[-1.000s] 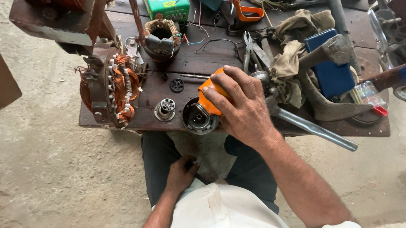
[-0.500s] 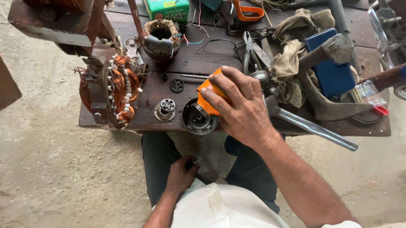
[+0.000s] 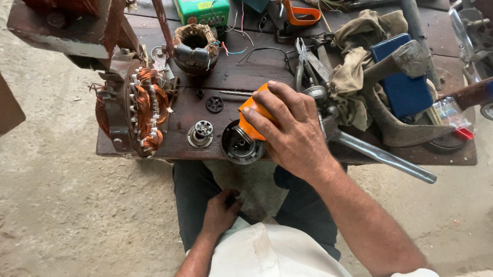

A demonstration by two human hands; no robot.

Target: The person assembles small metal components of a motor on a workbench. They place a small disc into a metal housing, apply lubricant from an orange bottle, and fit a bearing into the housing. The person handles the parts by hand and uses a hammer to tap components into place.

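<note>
Person seen from above; right hand (image 3: 297, 133) and left hand (image 3: 219, 213) both bare, no rings or watch visible; forearms uncovered; white shirt (image 3: 264, 258), faintly smudged, sleeves short or perhaps rolled; dark trousers (image 3: 196, 197), grey-green.

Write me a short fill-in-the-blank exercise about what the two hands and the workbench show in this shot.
1. The right hand grips an object whose colour is ____.
2. The left hand rests in the person's ____, off the workbench.
3. The windings on the stator at the bench's left end are ____ coloured.
4. The box at the back of the bench is ____.

Missing words: orange; lap; copper; green
</note>
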